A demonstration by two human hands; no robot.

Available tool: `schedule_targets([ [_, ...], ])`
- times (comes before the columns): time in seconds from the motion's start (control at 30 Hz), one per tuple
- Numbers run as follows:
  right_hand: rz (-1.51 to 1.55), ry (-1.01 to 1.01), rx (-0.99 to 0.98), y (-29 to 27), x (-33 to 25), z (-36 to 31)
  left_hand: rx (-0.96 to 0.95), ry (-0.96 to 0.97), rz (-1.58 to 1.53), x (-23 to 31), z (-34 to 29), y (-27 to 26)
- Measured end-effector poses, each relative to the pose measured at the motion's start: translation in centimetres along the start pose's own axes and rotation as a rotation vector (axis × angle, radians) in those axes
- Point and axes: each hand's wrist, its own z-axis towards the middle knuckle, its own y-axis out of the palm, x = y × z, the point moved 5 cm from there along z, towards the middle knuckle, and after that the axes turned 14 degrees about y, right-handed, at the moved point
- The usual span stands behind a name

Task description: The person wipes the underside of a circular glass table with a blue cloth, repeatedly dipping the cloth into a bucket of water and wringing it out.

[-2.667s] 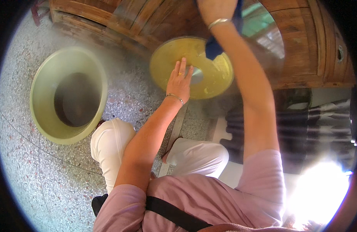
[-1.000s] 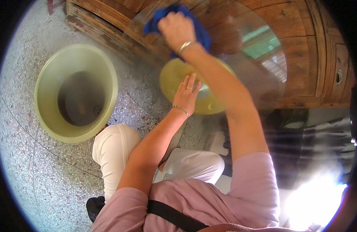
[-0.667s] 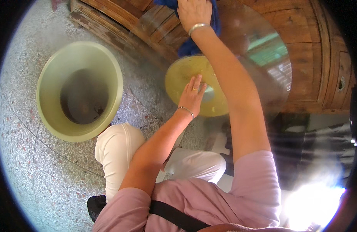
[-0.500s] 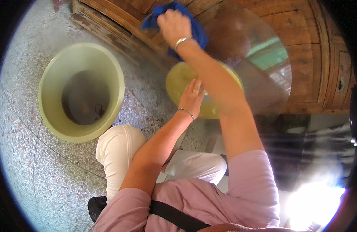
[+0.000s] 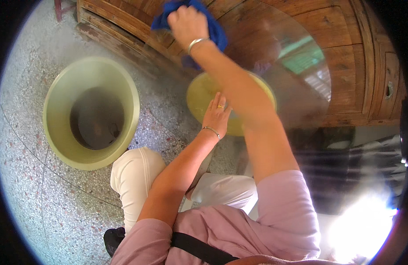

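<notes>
My 2 hands are apart: my right hand clenches the soft blue cloth near the far left edge of the clear round glass, in front of the wooden cabinet; my left hand lies flat over the yellow disc. The cloth should bunch easily. The glass is probably heavy, stiff, breakable, slippery if wet; I'd grip its rim.

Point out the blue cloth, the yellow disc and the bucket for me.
Blue cloth [image 5: 216, 37]: head view, on its right side.
Yellow disc [image 5: 201, 98]: head view, on its left part.
Bucket [image 5: 91, 75]: head view, on its inner wall.
</notes>
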Motion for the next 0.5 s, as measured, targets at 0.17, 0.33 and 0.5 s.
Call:
schedule_targets([
  [0.17,0.115,-0.148,-0.052,2.6,-2.4,-5.2,0.018,0.039,-0.058,-0.3,0.3,2.0],
  [0.33,0.051,0.196,0.091,-4.0,8.3,-1.4,0.062,0.031,0.02,0.2,-0.2,0.1],
  [0.5,-0.255,0.417,0.306,-11.9,18.3,-3.6,-0.08,-0.009,0.089,0.0,-0.1,-0.4],
])
